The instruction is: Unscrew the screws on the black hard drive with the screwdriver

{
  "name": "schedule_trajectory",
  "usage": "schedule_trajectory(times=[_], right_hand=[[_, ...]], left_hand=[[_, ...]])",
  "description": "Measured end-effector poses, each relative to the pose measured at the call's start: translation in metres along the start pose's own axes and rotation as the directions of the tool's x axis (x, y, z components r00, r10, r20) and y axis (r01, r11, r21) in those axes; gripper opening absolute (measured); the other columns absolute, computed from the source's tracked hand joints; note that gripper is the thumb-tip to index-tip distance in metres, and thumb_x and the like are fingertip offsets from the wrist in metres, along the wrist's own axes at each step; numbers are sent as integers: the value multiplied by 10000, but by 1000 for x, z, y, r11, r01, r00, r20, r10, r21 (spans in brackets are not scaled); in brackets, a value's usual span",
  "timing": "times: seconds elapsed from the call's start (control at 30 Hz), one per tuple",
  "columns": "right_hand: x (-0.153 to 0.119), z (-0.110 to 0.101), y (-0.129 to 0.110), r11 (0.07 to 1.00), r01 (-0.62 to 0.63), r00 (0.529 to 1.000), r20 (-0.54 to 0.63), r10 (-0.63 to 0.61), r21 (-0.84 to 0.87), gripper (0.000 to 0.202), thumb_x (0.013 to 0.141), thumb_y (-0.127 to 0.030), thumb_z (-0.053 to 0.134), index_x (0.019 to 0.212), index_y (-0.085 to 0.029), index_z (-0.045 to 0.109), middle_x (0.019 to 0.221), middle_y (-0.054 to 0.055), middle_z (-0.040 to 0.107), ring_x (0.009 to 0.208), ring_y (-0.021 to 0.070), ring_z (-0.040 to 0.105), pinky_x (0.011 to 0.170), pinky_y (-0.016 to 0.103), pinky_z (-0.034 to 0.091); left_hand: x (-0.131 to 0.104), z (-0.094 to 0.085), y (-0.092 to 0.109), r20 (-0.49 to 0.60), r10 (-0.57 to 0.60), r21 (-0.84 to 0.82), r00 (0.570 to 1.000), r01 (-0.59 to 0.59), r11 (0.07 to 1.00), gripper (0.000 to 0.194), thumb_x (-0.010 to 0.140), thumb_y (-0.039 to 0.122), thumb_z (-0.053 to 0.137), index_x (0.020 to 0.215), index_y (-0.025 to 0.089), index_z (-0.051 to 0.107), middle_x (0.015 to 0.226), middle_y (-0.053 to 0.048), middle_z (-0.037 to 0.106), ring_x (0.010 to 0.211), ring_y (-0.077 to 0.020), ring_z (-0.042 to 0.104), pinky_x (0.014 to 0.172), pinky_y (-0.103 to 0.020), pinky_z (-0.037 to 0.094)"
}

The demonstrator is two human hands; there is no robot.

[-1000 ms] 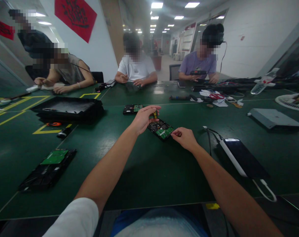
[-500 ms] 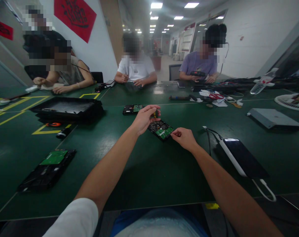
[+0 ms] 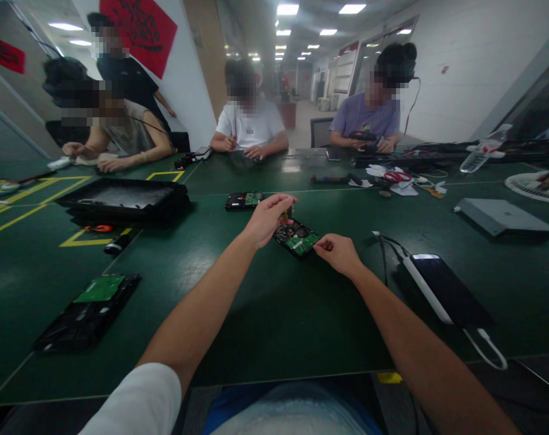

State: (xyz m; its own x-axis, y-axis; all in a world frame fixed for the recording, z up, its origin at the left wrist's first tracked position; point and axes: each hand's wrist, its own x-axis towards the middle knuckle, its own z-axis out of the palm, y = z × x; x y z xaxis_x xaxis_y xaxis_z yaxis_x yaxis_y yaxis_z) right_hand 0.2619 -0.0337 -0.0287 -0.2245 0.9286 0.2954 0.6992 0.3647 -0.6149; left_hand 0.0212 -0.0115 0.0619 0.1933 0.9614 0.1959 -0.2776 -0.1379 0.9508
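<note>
A black hard drive with a green circuit board point(image 3: 302, 241) lies on the green table in front of me. My left hand point(image 3: 272, 219) is over its far left end, fingers closed round a small dark and yellow tool, mostly hidden by the fingers. At the drive's right corner, the pinched fingers of my right hand point(image 3: 338, 252) touch its edge. A second drive point(image 3: 240, 201) rests just behind my left hand. Another drive with a green board point(image 3: 90, 308) lies at the near left.
On the left stand a black tray point(image 3: 124, 196) and a small black cylinder point(image 3: 116, 244). To the right are a phone point(image 3: 451, 290) with a white power bank and cable, and a grey metal box point(image 3: 505, 216). Several people sit or stand across the table point(image 3: 265, 338).
My left hand has shifted very slightly, and the tool in its fingers has turned a little. My right hand stays at the drive's corner. A person at the back left has moved right.
</note>
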Motion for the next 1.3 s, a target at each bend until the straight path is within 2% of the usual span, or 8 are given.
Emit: schedule_trajectory(times=[0.13, 0.33, 0.53, 0.73, 0.93, 1.13, 1.3], right_hand=[[0, 0, 2, 1000, -4, 1000, 6, 4, 17, 143, 872, -350, 686, 881, -218, 742, 819, 27, 717, 702, 164, 626, 639, 291, 464], [1, 0, 4, 999, -43, 999, -30, 43, 6, 181, 907, -377, 631, 905, -215, 712, 844, 32, 707, 705, 168, 612, 638, 299, 460], [4, 1, 7, 999, -43, 997, -63, 42, -9, 235, 932, -334, 589, 1107, -225, 702, 788, 11, 696, 668, 171, 610, 641, 310, 445], [5, 2, 12, 997, -25, 999, -43, 22, -68, 260, 897, -242, 573, 1107, -225, 725, 758, 3, 692, 683, 178, 622, 667, 313, 455], [4, 1, 11, 998, -34, 998, -48, 32, -52, 245, 924, -303, 582, 1115, -236, 721, 767, -2, 694, 668, 173, 618, 639, 316, 449], [5, 3, 14, 997, -67, 997, -47, 65, -44, 271, 928, -332, 597, 1149, -222, 709, 783, -3, 696, 662, 167, 615, 640, 317, 447], [6, 4, 16, 997, -63, 997, -52, 61, -44, 254, 928, -323, 598, 1125, -221, 722, 784, 0, 704, 668, 166, 622, 657, 315, 453]], left_hand=[[-1, 0, 1, 27, 4, -5, 1000, -4, 1000, 223, 859, 379, 745, 953, 177, 726, 1017, -52, 651, 849, -139, 626, 637, -234, 564], [-2, 1, 3, 49, -1, 51, 999, -1, 999, 218, 878, 371, 718, 974, 175, 729, 932, -56, 642, 863, -158, 636, 665, -263, 588], [-2, 0, 6, 29, -4, 46, 1000, 3, 999, 159, 890, 309, 654, 954, 170, 700, 890, -57, 645, 845, -171, 648, 633, -275, 590], [-3, 2, 10, -31, -42, 6, 999, 43, 999, 96, 862, 258, 619, 905, 175, 642, 838, -51, 657, 821, -178, 669, 635, -285, 586], [-2, 0, 8, -38, -27, 9, 999, 27, 1000, 136, 850, 301, 630, 858, 167, 648, 893, -67, 667, 859, -191, 656, 609, -281, 584], [-3, 0, 11, -41, -4, 112, 999, 8, 994, 177, 843, 325, 656, 862, 163, 725, 936, -81, 645, 896, -188, 605, 564, -223, 539], [-2, -1, 11, -25, -28, 137, 999, 31, 990, 187, 858, 320, 618, 884, 165, 719, 861, -84, 656, 815, -184, 621, 489, -204, 465]])
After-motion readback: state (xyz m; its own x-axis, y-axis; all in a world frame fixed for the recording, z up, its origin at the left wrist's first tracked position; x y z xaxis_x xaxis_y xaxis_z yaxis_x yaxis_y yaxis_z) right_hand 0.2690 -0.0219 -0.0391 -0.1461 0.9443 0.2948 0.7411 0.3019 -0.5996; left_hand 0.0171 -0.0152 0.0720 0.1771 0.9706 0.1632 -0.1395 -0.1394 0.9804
